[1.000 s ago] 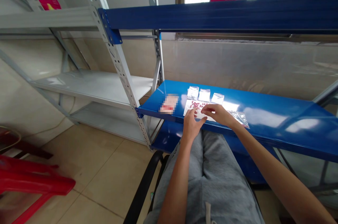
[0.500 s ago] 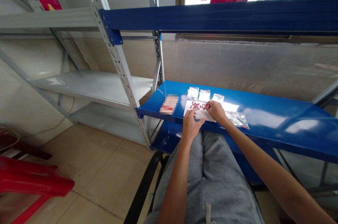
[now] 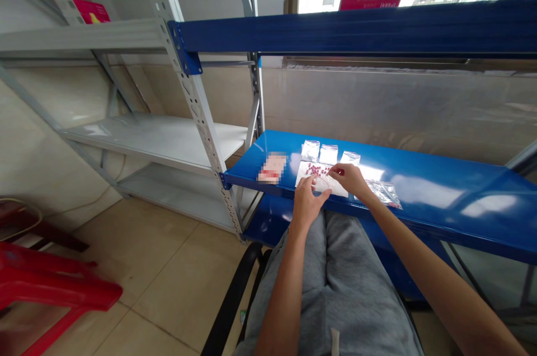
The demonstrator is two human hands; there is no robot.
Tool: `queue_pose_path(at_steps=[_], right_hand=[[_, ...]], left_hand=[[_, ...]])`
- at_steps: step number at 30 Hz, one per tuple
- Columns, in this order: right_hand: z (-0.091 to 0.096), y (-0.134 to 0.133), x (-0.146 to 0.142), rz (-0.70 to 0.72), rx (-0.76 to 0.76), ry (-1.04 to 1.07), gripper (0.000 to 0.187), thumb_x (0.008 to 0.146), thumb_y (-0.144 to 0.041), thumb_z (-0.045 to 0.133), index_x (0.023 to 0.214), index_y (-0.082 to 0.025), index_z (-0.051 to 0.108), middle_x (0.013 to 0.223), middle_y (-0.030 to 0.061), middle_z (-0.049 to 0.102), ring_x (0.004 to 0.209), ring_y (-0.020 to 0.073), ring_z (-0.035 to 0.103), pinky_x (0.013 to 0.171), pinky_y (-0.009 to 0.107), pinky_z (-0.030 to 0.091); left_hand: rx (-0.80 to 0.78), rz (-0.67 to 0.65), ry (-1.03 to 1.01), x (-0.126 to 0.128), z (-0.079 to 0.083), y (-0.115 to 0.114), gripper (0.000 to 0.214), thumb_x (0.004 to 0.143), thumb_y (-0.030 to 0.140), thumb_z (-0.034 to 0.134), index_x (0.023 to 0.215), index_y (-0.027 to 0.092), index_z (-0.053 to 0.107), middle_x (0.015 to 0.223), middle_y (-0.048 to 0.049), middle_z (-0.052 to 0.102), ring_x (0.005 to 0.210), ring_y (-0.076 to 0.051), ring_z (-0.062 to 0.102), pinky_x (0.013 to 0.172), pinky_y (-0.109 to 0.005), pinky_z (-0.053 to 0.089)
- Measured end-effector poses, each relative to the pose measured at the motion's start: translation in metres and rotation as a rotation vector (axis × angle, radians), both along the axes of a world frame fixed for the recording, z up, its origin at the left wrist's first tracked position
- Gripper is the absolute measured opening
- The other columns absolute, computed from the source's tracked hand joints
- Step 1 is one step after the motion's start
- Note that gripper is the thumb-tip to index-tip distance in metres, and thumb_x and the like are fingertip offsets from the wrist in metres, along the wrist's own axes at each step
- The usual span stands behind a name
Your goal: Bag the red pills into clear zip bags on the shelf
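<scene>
A white sheet (image 3: 338, 188) lies near the front edge of the blue shelf, with several small red beads (image 3: 314, 169) scattered over its upper part. My left hand (image 3: 307, 202) rests at the sheet's lower left, its thumb and fingers spread apart. A thin, pale reddish cord (image 3: 322, 180) seems to curve over the sheet near those fingertips. My right hand (image 3: 349, 177) is over the sheet's right side, with thumb and forefinger pinched beside the beads. What the pinch holds is too small to make out.
Small clear bags (image 3: 329, 154) lie in a row behind the sheet. A larger clear bag (image 3: 385, 193) is to the right on the blue shelf (image 3: 432, 188). A blurred pinkish item (image 3: 272, 168) lies left. A metal upright (image 3: 205, 121) stands beyond it, and a red stool (image 3: 59, 289) at lower left.
The whole view has shifted slightly, so everything sits a little further right and lower. Both hands stay over the sheet, and the right fingertips have drawn slightly away from the beads.
</scene>
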State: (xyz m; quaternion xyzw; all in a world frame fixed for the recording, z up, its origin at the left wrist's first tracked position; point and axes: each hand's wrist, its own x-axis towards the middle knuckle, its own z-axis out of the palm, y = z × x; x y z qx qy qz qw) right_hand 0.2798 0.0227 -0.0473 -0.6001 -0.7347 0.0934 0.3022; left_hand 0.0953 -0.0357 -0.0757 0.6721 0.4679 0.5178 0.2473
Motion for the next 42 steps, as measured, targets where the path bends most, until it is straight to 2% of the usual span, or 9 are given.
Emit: queue_pose_path(at_steps=[5,8,11,16,19,23,35,39,42], right_hand=[[0.016,-0.026,-0.008,0.299,-0.042,0.169,0.029,0.092,-0.041,0.058,0.091,-0.019,0.077,0.088,0.0073,0.077,0.076,0.0210,0.066,0.072,0.032,0.051],[0.018,-0.033,-0.010,0.358,-0.030,0.152,0.027,0.093,-0.039,0.058,0.095,-0.021,0.078,0.091,0.0075,0.077,0.078,0.0216,0.067,0.075,0.033,0.053],[0.014,-0.028,-0.005,0.291,-0.005,0.097,0.024,0.093,-0.034,0.058,0.101,-0.022,0.078,0.092,0.0074,0.077,0.077,0.0215,0.067,0.074,0.033,0.053],[-0.003,-0.001,0.005,0.055,0.028,-0.088,0.024,0.091,-0.020,0.056,0.105,-0.016,0.075,0.091,0.0096,0.076,0.078,0.0206,0.066,0.074,0.030,0.049],[-0.015,0.013,0.005,0.010,0.055,-0.192,0.024,0.091,-0.017,0.056,0.107,-0.015,0.074,0.094,0.0103,0.074,0.082,0.0203,0.066,0.077,0.029,0.047],[-0.024,0.021,0.002,0.007,0.050,-0.254,0.025,0.093,-0.018,0.056,0.109,-0.015,0.075,0.095,0.0106,0.072,0.085,0.0206,0.065,0.077,0.028,0.045],[-0.029,0.030,0.000,0.019,0.032,-0.264,0.021,0.091,-0.014,0.056,0.102,-0.015,0.075,0.094,0.0108,0.074,0.086,0.0218,0.065,0.077,0.028,0.042],[-0.021,0.024,0.003,0.048,0.052,-0.193,0.022,0.091,-0.018,0.053,0.097,-0.015,0.074,0.087,0.0105,0.073,0.079,0.0218,0.064,0.072,0.030,0.042],[-0.008,0.011,0.002,0.103,0.043,-0.027,0.022,0.092,-0.028,0.054,0.094,-0.016,0.073,0.080,0.0087,0.072,0.072,0.0214,0.062,0.066,0.031,0.042]], left_hand=[[0.001,0.000,0.016,0.001,0.003,-0.003,0.050,0.080,0.028,0.081,0.125,0.017,0.063,0.106,-0.0082,0.068,0.093,-0.021,0.066,0.088,-0.037,0.054],[0.010,-0.005,0.012,0.001,0.004,-0.003,0.049,0.081,0.027,0.081,0.125,0.017,0.063,0.106,-0.0077,0.068,0.091,-0.021,0.067,0.087,-0.036,0.055],[0.008,-0.004,0.014,0.001,0.004,-0.003,0.048,0.081,0.027,0.081,0.124,0.018,0.064,0.106,-0.0077,0.068,0.091,-0.021,0.067,0.086,-0.036,0.055],[0.029,0.010,0.034,0.000,0.003,-0.002,0.048,0.080,0.027,0.081,0.123,0.017,0.064,0.103,-0.0076,0.068,0.093,-0.021,0.066,0.090,-0.037,0.055],[0.027,0.007,0.032,-0.001,0.003,-0.001,0.048,0.080,0.027,0.080,0.123,0.017,0.065,0.103,-0.0077,0.068,0.092,-0.021,0.066,0.091,-0.037,0.055],[0.013,0.010,0.008,-0.003,0.002,-0.001,0.049,0.079,0.028,0.081,0.124,0.017,0.064,0.105,-0.0081,0.068,0.092,-0.020,0.065,0.090,-0.036,0.055],[0.001,0.023,0.010,-0.006,0.002,-0.001,0.048,0.080,0.028,0.080,0.124,0.017,0.065,0.105,-0.0085,0.067,0.095,-0.023,0.066,0.093,-0.038,0.053],[0.011,0.014,0.009,-0.005,0.001,-0.001,0.047,0.081,0.028,0.080,0.124,0.017,0.065,0.105,-0.0089,0.067,0.095,-0.023,0.066,0.092,-0.038,0.053],[0.009,0.018,0.010,-0.005,0.001,-0.001,0.046,0.081,0.028,0.079,0.123,0.017,0.065,0.104,-0.0092,0.067,0.094,-0.024,0.065,0.091,-0.039,0.053]])
